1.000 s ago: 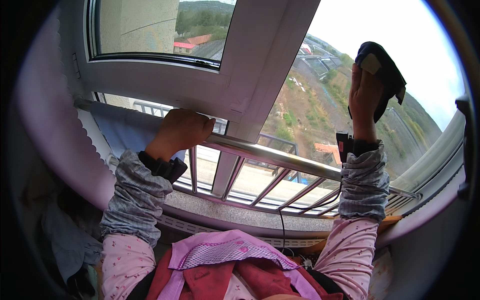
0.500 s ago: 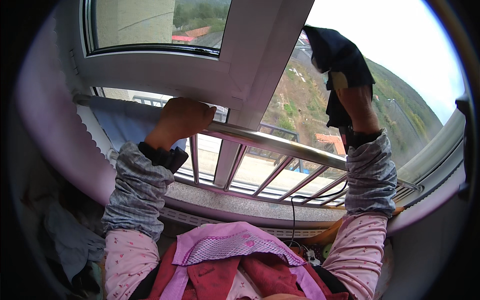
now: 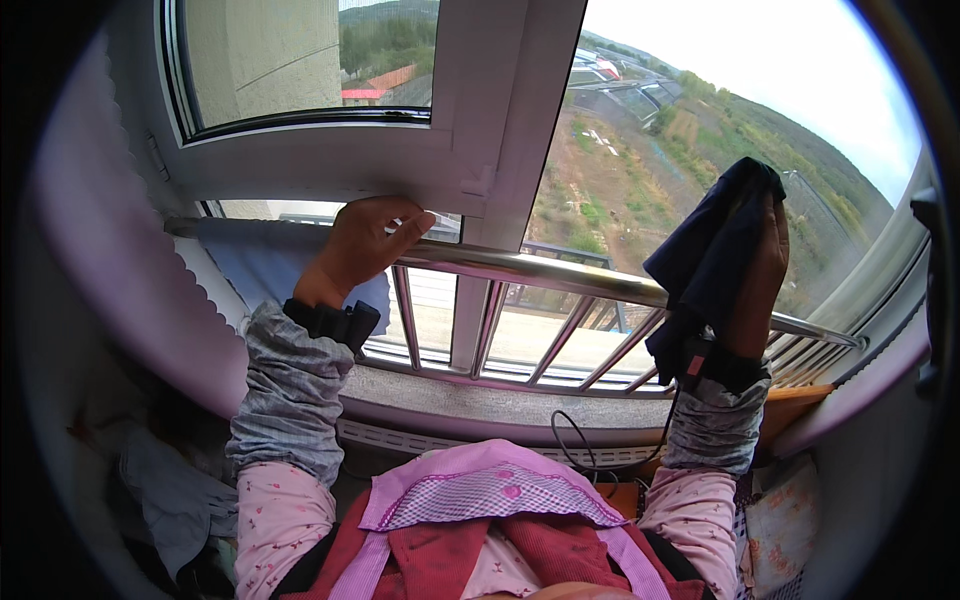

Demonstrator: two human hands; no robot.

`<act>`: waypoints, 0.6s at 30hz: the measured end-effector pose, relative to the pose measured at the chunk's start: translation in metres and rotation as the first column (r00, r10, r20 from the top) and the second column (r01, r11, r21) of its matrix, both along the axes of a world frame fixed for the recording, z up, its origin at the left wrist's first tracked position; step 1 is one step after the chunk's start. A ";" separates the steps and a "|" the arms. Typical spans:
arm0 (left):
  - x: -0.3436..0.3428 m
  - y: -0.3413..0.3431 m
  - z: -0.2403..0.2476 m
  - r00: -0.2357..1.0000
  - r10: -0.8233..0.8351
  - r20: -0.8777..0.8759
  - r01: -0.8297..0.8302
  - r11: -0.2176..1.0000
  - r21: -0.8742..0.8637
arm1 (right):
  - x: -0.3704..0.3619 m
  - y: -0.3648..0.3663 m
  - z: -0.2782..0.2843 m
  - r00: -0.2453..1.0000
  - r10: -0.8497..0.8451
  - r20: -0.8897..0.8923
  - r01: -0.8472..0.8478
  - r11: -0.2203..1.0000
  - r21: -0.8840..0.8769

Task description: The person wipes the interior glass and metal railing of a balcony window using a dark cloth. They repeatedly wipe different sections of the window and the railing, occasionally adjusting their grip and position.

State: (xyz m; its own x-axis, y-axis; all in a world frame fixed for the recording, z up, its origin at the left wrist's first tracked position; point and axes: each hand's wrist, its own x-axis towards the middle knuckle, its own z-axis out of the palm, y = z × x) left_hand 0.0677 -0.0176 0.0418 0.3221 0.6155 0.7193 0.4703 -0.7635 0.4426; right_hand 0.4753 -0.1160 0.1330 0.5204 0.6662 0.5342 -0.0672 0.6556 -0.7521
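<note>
My left hand (image 3: 365, 245) is closed over the shiny metal rail (image 3: 540, 266), just below the white-framed window sash (image 3: 310, 155). A light blue-grey cloth (image 3: 265, 255) hangs over the rail beside it. My right hand (image 3: 768, 265) holds a dark navy cloth (image 3: 712, 240) up in front of the large window pane (image 3: 610, 190). The cloth hangs in folds from this hand, its lower end near my wrist and the rail. Its far side hides part of my fingers. Whether the cloth touches the glass, I cannot tell.
Upright metal bars (image 3: 487, 325) run below the rail, above a speckled stone sill (image 3: 480, 395). A thin black cable (image 3: 560, 440) loops near the sill. Purple scalloped edging (image 3: 185, 300) lines the left side. A grey cloth (image 3: 175, 490) lies low at the left.
My right hand has come down and slightly to the right with the navy cloth, and has turned. My left hand stays at the rail, its thumb lifted a little. The view has shifted slightly.
</note>
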 end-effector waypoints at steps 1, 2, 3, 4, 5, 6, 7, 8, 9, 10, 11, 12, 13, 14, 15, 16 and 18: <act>-0.001 -0.001 0.003 0.999 0.031 -0.021 -0.029 0.995 0.099 | -0.003 -0.001 -0.004 0.994 -0.100 0.041 0.101 0.994 -0.030; 0.001 -0.003 0.005 0.998 0.045 -0.047 -0.035 0.983 0.181 | -0.005 -0.001 -0.009 0.993 -0.066 0.098 0.065 0.998 0.012; 0.003 -0.009 0.008 0.987 0.151 -0.054 -0.126 0.937 0.326 | -0.007 -0.004 -0.010 0.997 -0.041 0.070 0.041 0.999 0.006; 0.009 -0.013 0.010 0.987 0.157 -0.029 -0.136 0.921 0.365 | -0.011 -0.003 -0.012 0.999 -0.042 -0.012 0.041 0.999 -0.031; 0.015 -0.025 0.012 0.986 0.165 0.000 -0.150 0.897 0.416 | -0.015 -0.009 -0.013 0.999 -0.032 0.041 0.031 0.999 0.022; 0.025 -0.034 0.013 0.984 0.175 0.035 -0.171 0.874 0.454 | -0.020 -0.015 -0.013 0.998 -0.048 0.038 0.046 0.998 0.046; 0.041 -0.048 0.008 0.995 -0.003 0.099 -0.034 0.927 0.373 | -0.028 -0.022 -0.015 0.997 -0.066 0.026 0.064 0.994 0.085; 0.059 -0.063 0.001 0.953 -0.221 0.207 0.191 0.969 0.156 | -0.037 -0.029 -0.018 0.991 -0.067 0.116 0.058 0.995 0.082; 0.075 -0.077 -0.006 0.844 -0.435 0.313 0.482 0.872 -0.089 | -0.047 -0.037 -0.022 0.978 -0.072 0.198 0.055 0.994 0.094; 0.088 -0.084 -0.011 0.715 -0.581 0.390 0.687 0.686 -0.239 | -0.058 -0.044 -0.025 0.957 -0.081 0.277 0.052 0.993 0.107; 0.098 -0.088 -0.017 0.633 -0.620 0.464 0.774 0.512 -0.372 | -0.068 -0.054 -0.029 0.906 -0.048 0.420 0.031 0.998 0.047; 0.107 -0.088 -0.022 0.475 -0.651 0.592 0.873 0.266 -0.409 | -0.076 -0.058 -0.030 0.786 -0.033 0.617 -0.014 0.997 0.070; 0.114 -0.089 -0.028 0.440 -0.567 0.697 0.888 0.156 -0.434 | -0.083 -0.063 -0.032 0.635 -0.055 0.771 -0.060 0.991 0.120; 0.118 -0.091 -0.034 0.390 -0.489 0.781 0.904 0.040 -0.427 | -0.088 -0.065 -0.031 0.448 -0.108 0.887 -0.077 0.984 0.158; 0.122 -0.094 -0.040 0.346 -0.373 0.861 0.927 -0.006 -0.375 | -0.096 -0.065 -0.034 0.412 -0.106 0.905 -0.103 0.981 0.161; 0.125 -0.093 -0.044 0.348 -0.316 0.883 0.922 -0.056 -0.383 | -0.100 -0.068 -0.034 0.361 -0.115 0.926 -0.127 0.977 0.171; 0.130 -0.094 -0.050 0.373 -0.392 0.841 0.907 -0.038 -0.420 | -0.106 -0.069 -0.036 0.313 -0.085 0.946 -0.183 0.972 0.147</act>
State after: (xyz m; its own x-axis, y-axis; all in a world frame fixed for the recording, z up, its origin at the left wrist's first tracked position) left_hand 0.1973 -0.1112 -0.0082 0.8198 0.5115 0.2574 -0.4296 0.2522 0.8671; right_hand 0.3689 -0.1851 0.0970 -0.4569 0.4867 0.7446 0.5603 0.8076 -0.1840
